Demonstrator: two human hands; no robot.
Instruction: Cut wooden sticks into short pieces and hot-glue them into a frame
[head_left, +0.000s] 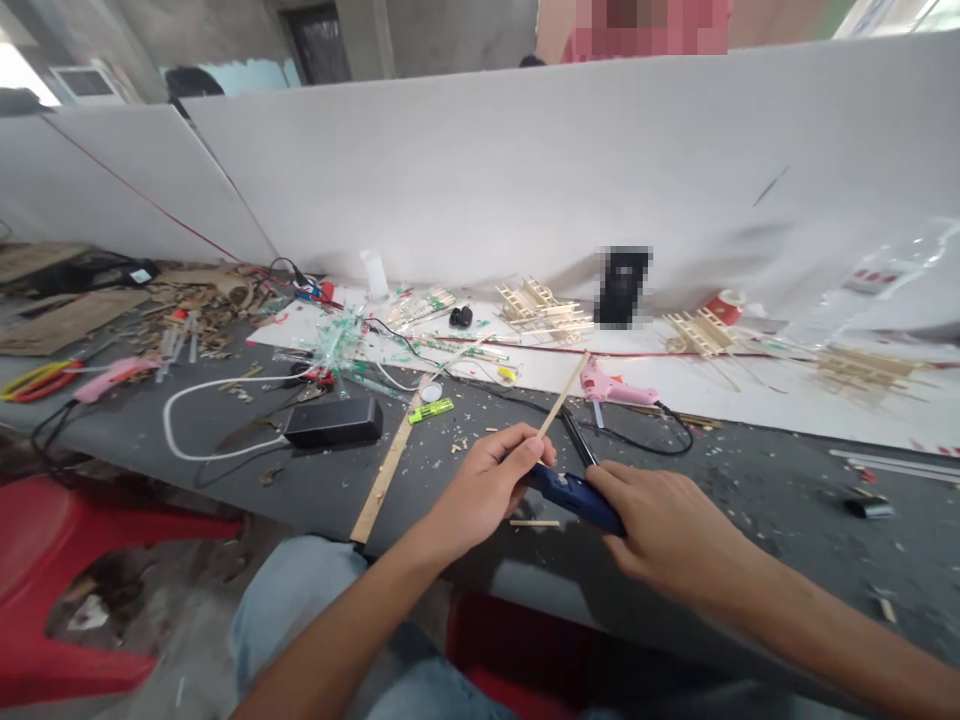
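A makeshift craft workshop occupied a room with bare, unfinished walls. Pink glue guns (619, 388) lay beyond the hands and far to their left on a long grey table (450, 480) littered with shavings and stick offcuts. Small stick-built frames (701, 333) stood beyond the hands, before a white partition (480, 180), while scrap cardboard (71, 322) and a red plastic stool (45, 550) sat well to the left.

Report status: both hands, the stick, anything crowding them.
Left hand pinching thin wooden stick. Right hand gripping blue cutter. Pink glue gun close beyond, not touching either hand.
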